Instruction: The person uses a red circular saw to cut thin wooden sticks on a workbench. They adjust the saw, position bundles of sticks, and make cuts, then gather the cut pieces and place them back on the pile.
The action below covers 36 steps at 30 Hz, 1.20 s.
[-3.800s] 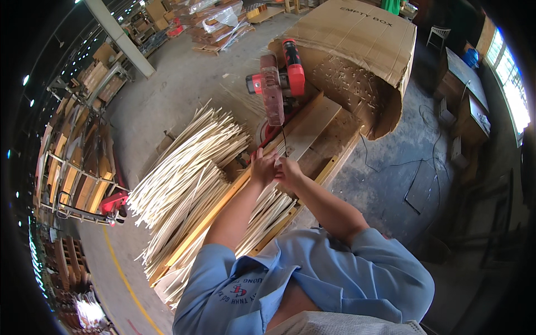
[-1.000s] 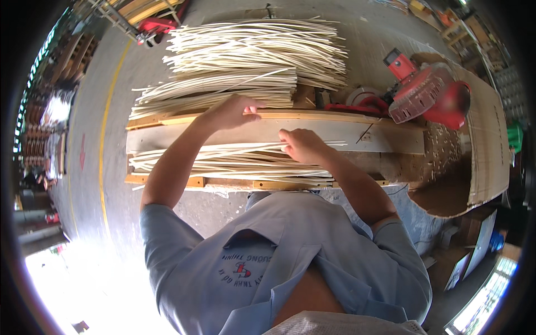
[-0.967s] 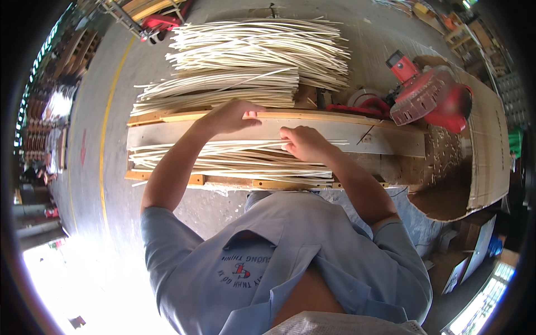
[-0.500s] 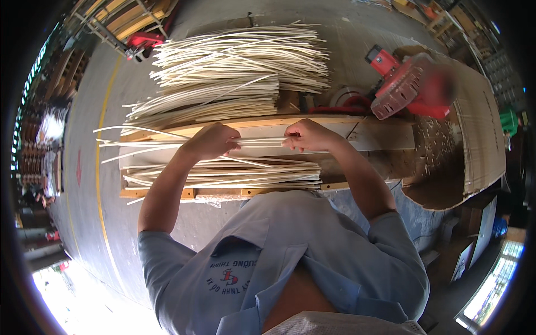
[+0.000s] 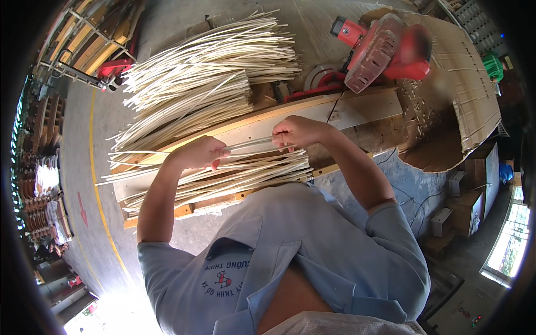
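A few thin pale rattan-like canes stretch between my two hands above the work table. My left hand is closed round them, and their left ends stick out past my wrist. My right hand pinches the same canes close to their right ends, fingers bent. Just below my hands, near my body, a loose bundle of canes lies along the near side of the table. Past my hands runs a pale board with a wooden rail along its far edge.
Beyond the rail lie a shorter stack of canes and a larger heap. A red cut-off saw stands at the far right. Beside it is an opened cardboard box with small offcuts. A metal rack holds boards at the far left.
The whole view has turned, so the table now slants up to the right. Both hands still grip the canes, which also slant up slightly to the right.
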{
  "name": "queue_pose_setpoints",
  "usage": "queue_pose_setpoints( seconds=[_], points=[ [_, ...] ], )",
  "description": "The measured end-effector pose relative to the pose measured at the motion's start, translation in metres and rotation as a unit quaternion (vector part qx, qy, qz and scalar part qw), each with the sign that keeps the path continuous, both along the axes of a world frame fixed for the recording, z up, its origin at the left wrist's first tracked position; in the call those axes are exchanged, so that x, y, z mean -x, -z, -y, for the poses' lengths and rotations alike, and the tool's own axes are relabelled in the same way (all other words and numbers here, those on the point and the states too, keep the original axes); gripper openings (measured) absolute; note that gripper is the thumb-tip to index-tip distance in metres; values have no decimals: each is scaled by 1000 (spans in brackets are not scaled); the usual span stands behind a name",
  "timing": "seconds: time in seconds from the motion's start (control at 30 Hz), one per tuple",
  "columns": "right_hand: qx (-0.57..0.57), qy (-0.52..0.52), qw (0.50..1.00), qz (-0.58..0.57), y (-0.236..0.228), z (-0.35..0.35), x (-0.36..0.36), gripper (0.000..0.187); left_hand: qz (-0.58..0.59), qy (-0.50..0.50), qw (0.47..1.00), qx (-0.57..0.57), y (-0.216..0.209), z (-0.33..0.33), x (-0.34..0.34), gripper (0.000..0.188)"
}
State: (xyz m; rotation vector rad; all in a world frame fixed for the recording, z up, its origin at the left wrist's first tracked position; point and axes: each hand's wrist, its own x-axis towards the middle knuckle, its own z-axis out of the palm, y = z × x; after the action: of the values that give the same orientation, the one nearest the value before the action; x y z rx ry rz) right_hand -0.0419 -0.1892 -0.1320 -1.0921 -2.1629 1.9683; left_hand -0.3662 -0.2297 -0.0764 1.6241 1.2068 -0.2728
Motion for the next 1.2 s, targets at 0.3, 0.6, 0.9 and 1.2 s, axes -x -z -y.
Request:
queue_pose_setpoints(
  seconds=[0.3,0.6,0.9,1.2],
  points=[
    [37,-24,998,47,-6,-8,16,26,7,-39,999,-4,-4,-1,13,29],
    [54,-60,996,38,-9,-10,36,26,-9,-74,997,-2,-1,14,29,29],
    [-224,-111,959,136,2,6,67,31,-104,-15,969,-222,7,19,64,35],
    [-302,-92,929,191,31,38,84,21,-198,45,956,-214,64,41,76,49]
  ],
)
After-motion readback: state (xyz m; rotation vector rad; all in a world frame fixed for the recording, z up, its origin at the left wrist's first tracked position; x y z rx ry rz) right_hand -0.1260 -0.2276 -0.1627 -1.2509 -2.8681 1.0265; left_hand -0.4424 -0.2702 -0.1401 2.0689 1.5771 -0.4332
